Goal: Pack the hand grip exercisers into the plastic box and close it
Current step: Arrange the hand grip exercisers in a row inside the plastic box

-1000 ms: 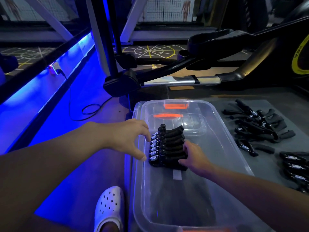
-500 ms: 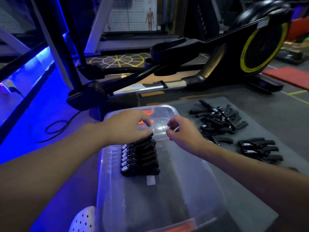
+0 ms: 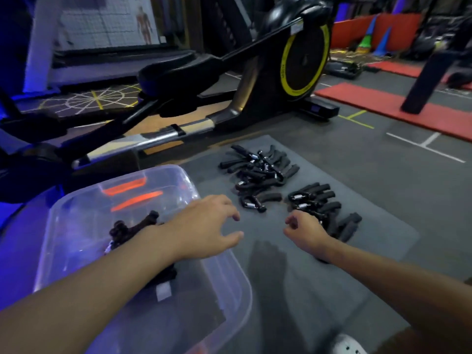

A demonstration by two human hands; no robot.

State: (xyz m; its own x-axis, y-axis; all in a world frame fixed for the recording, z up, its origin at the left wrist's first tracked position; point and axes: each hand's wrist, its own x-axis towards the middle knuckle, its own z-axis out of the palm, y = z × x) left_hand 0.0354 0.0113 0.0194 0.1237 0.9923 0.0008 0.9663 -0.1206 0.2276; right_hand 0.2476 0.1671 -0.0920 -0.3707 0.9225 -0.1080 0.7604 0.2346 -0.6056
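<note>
A clear plastic box (image 3: 76, 213) with no lid on it sits on the floor at the lower left. Inside it a row of black hand grip exercisers (image 3: 132, 228) lies partly hidden behind my left forearm. My left hand (image 3: 207, 226) hovers over the box's right rim, fingers spread, holding nothing. My right hand (image 3: 306, 233) hangs over the grey mat (image 3: 383, 226), fingers loosely curled and empty, just short of a small group of exercisers (image 3: 319, 200). A larger loose pile of exercisers (image 3: 258, 169) lies further back on the mat.
A black elliptical trainer (image 3: 301, 57) with a yellow-ringed wheel stands right behind the box and mat, its rail (image 3: 153, 139) running close to the box. Red mats (image 3: 383, 103) lie at the far right. A white clog (image 3: 350, 346) shows at the bottom edge.
Both hands have left the exercisers in the box and moved right, out over the mat. The view has swung right, so the loose piles now sit near the middle.
</note>
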